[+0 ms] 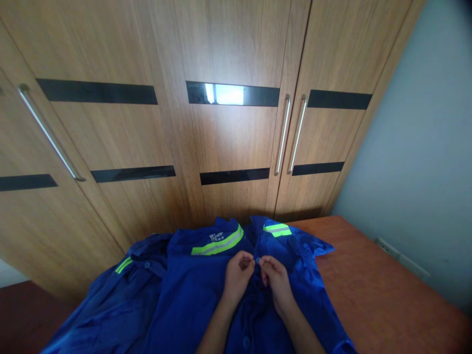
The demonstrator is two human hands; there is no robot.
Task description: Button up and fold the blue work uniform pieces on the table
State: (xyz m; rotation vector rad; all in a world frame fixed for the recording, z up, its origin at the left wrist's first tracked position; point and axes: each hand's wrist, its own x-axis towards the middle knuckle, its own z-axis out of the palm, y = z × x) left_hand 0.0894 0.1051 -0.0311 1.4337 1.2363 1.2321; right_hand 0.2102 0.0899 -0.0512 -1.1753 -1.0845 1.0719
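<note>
A blue work jacket (199, 280) with yellow-green reflective strips lies spread out, its collar toward the wardrobe. Over its front opening, my left hand (238, 275) pinches the jacket's edge between thumb and forefinger. Close beside it, my right hand (278, 282) is closed in a pinch at a small button (257, 260) on the front. Both sets of fingertips nearly meet there; whether the button is through its hole cannot be made out. Lower on the front another button (246, 341) shows between my forearms. White print marks the chest above one reflective strip (221, 244).
Another blue garment (121, 300) with a reflective strip lies bunched at the left. The reddish-brown table top (368, 285) extends to the right. Behind stands a wooden wardrobe (236, 137) with long metal handles (283, 135). Sockets (400, 256) sit low on the pale wall.
</note>
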